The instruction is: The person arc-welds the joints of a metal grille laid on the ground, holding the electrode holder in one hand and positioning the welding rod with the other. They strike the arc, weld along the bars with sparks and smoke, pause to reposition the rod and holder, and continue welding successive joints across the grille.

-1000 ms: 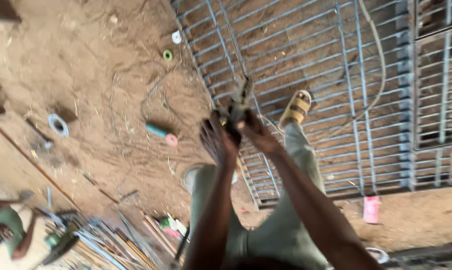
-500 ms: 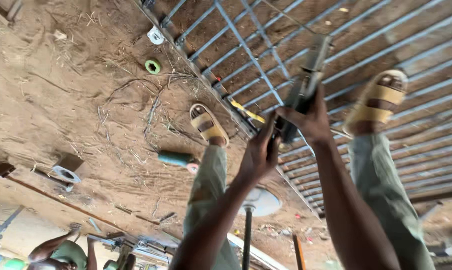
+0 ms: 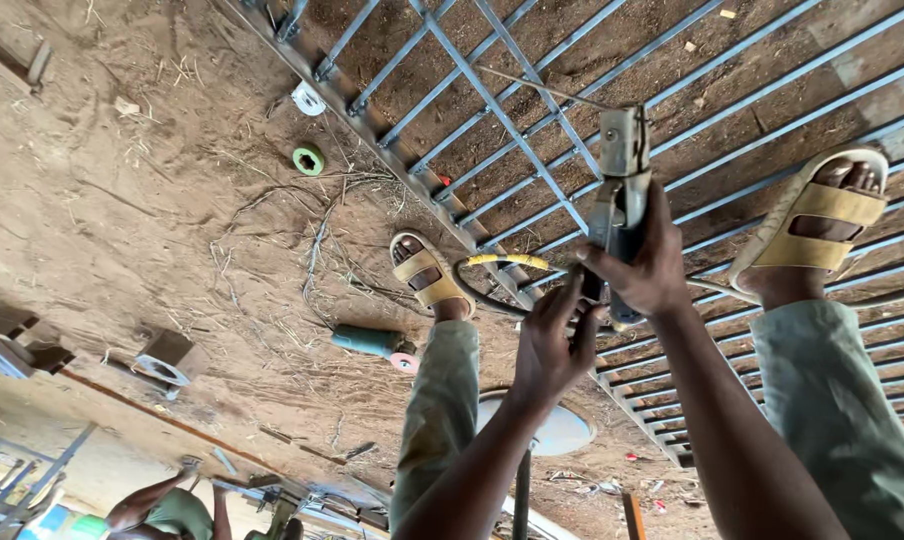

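Observation:
My right hand (image 3: 644, 268) is wrapped around a grey welding electrode holder (image 3: 620, 165) that points up and away from me. A thin rod (image 3: 542, 88) sticks out of its jaw to the left. My left hand (image 3: 557, 342) is just below, with its fingers at the holder's lower end. There a black cable with yellow tape (image 3: 502, 262) comes in. Both hands hang above a blue-grey metal bar grille (image 3: 532, 130) lying on the dirt. My sandalled feet (image 3: 427, 278) (image 3: 814, 215) stand on the grille's edge and bars.
An angle grinder (image 3: 370, 342) with a pink disc lies on the dirt left of my leg. A green roll (image 3: 308, 159) and a white roll (image 3: 308, 98) lie by the grille frame. A pale round disc (image 3: 562, 432) is under me. Another person (image 3: 162, 508) crouches at the bottom left.
The view has closed in on the grille. My hands with the holder have moved right and up over the bars, and the holder now stands more upright.

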The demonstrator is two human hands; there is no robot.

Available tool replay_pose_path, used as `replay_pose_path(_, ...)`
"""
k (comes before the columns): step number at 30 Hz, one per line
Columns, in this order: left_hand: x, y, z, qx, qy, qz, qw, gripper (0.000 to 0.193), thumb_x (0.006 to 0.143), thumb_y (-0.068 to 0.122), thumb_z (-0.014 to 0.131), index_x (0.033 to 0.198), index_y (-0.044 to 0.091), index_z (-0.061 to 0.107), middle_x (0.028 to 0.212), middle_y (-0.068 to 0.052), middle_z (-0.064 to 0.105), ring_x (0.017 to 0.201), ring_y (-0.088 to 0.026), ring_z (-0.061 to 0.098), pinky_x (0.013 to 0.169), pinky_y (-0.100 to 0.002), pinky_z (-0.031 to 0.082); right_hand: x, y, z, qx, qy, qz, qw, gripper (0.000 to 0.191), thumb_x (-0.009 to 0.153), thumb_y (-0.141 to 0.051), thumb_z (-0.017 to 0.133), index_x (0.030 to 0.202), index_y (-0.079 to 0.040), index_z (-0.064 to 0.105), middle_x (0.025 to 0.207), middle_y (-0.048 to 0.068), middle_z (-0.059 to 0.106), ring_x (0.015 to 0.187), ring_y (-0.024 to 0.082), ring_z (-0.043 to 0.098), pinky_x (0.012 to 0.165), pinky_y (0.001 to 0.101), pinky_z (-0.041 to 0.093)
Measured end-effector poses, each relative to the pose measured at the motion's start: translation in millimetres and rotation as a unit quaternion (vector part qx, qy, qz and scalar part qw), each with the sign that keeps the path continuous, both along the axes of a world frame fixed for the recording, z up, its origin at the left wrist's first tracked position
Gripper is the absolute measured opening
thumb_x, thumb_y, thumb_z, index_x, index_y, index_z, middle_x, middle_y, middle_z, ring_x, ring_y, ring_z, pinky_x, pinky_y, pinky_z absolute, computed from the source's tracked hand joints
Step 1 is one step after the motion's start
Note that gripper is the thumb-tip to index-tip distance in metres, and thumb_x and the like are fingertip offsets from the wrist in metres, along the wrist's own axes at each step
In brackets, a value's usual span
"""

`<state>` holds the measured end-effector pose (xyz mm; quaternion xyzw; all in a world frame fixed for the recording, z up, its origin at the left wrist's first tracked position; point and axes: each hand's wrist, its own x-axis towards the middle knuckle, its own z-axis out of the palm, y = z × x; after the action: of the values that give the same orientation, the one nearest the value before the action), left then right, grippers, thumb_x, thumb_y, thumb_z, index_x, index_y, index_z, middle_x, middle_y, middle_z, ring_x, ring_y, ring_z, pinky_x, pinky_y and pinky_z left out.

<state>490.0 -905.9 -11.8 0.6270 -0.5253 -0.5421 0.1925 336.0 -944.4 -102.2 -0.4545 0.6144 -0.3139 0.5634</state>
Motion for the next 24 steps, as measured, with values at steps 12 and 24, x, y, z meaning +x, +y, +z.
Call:
replay_pose_path(12,2,2,-12,-0.019,-0.019,0.016,1.0,0.057,0.099,0.007,0.06,0.152,-0.01,0.045,0.118,-0.027,0.068,0.104,-0.033,0.071,0.091,-0.045,0.062,14,-26,-10,0.043,0.041,0.003,0.998,0.084,0.08,-0.044,0.07,0.14,0.005,0.039,0.09,0.018,0.069,0.068,0.025,0.072,0.06,0.0379,0.062)
replay_pose_path(24,1,-1,-8,-0.049,-0.034,0.004,0.998,0.061,0.099,0.01,0.063,0.154,-0.009,0.043,0.131,-0.028,0.067,0.121,-0.037,0.068,0.107,-0.045,0.054,12,-27,-3,0.017,0.002,0.002,1.0,0.076,0.082,-0.029,0.078,0.14,0.003,0.041,0.098,0.014,0.069,0.081,0.022,0.072,0.071,0.0354,0.064)
